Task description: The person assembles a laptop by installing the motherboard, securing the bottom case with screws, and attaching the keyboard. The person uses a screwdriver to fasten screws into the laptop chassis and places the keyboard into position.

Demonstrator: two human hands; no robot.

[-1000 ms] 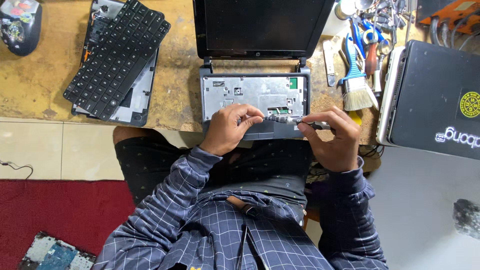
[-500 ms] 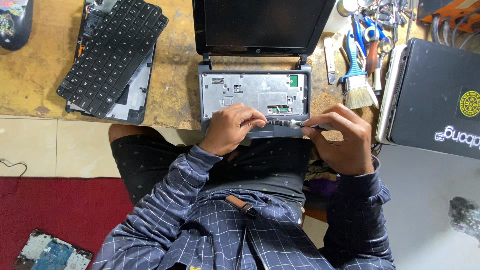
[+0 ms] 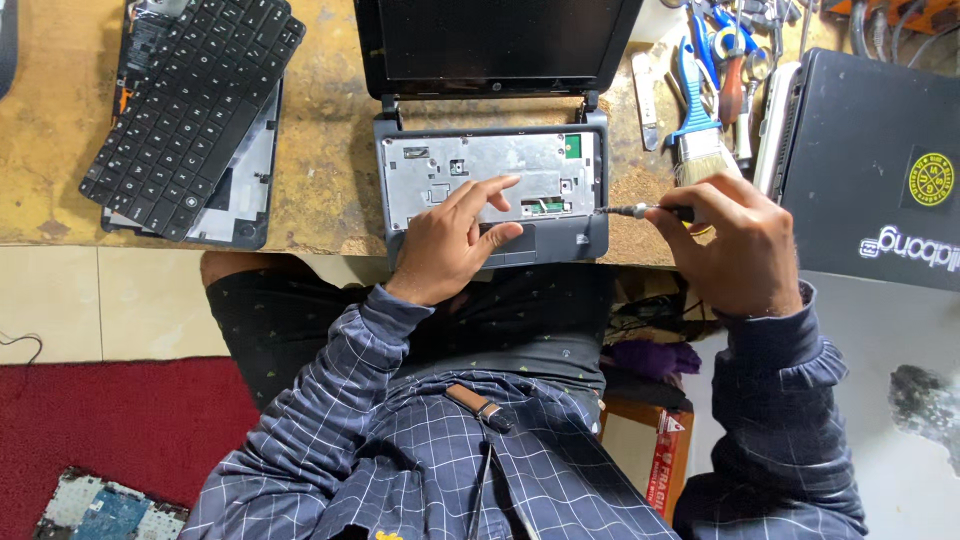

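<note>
Since the earlier frame, the right hand point(image 3: 735, 245), closed on a screwdriver point(image 3: 645, 211), was drawn rightward; the left hand point(image 3: 455, 240) was spread open on the opened netbook point(image 3: 490, 190). A round yellow sticker point(image 3: 932, 180) was seen on the closed black laptop point(image 3: 880, 160).

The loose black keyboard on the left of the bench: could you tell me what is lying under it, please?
The keyboard rests tilted on a grey laptop casing panel, whose right and lower edges stick out. The rest of that panel, and anything between them, is covered.

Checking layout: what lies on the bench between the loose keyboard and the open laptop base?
Head view: only bare bench between the keyboard and the laptop base.
</note>
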